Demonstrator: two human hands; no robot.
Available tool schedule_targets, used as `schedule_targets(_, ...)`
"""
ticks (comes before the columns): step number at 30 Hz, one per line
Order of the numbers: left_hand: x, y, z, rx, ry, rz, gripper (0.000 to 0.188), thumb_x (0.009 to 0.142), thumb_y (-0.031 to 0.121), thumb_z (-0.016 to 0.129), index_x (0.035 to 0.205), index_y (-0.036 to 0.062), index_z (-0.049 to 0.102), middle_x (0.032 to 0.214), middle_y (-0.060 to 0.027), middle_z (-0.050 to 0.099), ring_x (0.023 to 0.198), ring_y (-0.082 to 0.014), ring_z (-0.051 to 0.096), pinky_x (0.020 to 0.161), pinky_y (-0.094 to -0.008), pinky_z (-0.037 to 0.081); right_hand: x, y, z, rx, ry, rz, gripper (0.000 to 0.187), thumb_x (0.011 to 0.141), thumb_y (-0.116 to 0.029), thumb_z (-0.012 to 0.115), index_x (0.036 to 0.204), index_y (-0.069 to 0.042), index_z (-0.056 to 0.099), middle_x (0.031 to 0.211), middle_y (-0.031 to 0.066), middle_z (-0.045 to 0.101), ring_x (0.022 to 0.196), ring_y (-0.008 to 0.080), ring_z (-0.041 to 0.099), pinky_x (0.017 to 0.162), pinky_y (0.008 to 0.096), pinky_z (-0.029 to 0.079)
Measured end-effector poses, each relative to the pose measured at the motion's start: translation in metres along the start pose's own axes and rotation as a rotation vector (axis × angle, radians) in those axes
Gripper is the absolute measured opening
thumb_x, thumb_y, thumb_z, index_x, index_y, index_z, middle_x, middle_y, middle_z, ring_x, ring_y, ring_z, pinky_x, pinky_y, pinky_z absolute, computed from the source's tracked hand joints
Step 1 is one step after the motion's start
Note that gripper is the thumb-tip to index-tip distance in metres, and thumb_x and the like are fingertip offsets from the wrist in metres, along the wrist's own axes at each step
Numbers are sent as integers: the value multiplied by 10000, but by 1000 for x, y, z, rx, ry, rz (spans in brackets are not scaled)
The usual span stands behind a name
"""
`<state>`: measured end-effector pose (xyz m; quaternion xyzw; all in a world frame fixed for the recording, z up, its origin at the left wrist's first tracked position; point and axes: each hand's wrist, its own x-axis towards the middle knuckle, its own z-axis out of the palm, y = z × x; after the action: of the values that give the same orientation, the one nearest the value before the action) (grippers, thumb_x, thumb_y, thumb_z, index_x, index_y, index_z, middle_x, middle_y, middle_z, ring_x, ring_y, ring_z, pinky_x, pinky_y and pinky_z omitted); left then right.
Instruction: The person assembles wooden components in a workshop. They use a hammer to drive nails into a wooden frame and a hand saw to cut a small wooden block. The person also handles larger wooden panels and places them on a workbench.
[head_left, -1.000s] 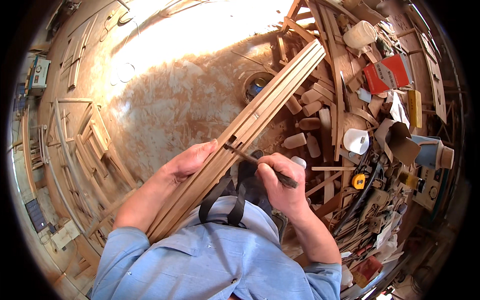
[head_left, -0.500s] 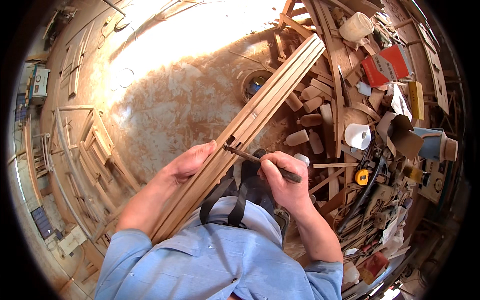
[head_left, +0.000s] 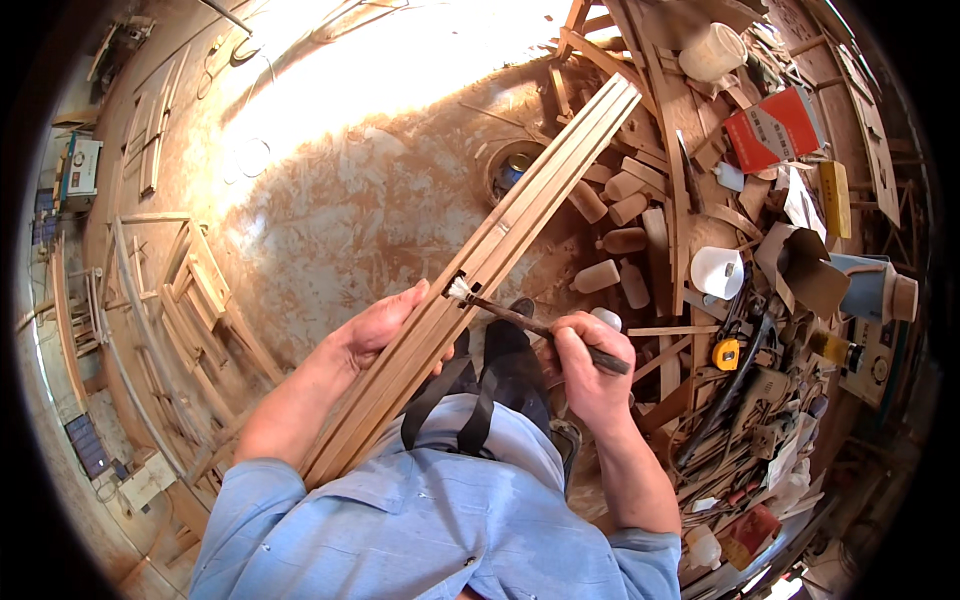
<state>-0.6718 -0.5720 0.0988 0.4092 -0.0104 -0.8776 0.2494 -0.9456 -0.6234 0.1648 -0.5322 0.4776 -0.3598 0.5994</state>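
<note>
A long, grooved wooden beam (head_left: 510,220) runs slantwise from beside my body toward the far right. It looks like several strips lying together. My left hand (head_left: 377,328) is closed around it, thumb along the left side and some fingertips showing at the right edge. Dark, short slots cut the upper face near my left thumb. My right hand (head_left: 594,362) grips the dark end of a chisel (head_left: 515,317), held across the beam. Its bright, flared tip is at the slots; whether it touches the wood I cannot tell.
At the right, a bench holds a red box (head_left: 772,130), a white tub (head_left: 717,272), a yellow tape measure (head_left: 726,353) and piled tools. Plastic bottles (head_left: 596,277) and wood offcuts lie below the beam. Wooden frames (head_left: 200,300) stand at the left.
My right hand has shifted slightly right and down with the chisel. The tip, dark before, now shows bright. The beam's far end has dipped a little left and nearer; my left hand stays on it.
</note>
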Motion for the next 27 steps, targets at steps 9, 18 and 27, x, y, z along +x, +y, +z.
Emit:
schedule_targets(9,2,-1,-2,40,7,-1,663,980,591,208,1194,44,516,911,-215,656,751,-334,683,657,-400,574,-1,-2,-4,-7,31,-19,125,877,-2,547,780,44,610,675,70,600,543,110,537,488,240,416)
schedule_targets(18,6,-3,6,-11,-2,-7,651,982,585,212,1178,47,521,902,-216,654,741,-335,684,637,-392,575,-4,-3,-10,-59,-8,13,132,859,13,548,742,46,599,647,74,589,580,126,566,535,252,439)
schedule_targets(27,7,0,10,11,32,-5,642,982,583,224,1169,45,521,898,-215,652,737,-334,684,627,-399,573,2,-6,-9,-78,-14,-71,127,863,7,557,751,37,611,656,67,595,563,115,546,517,238,422)
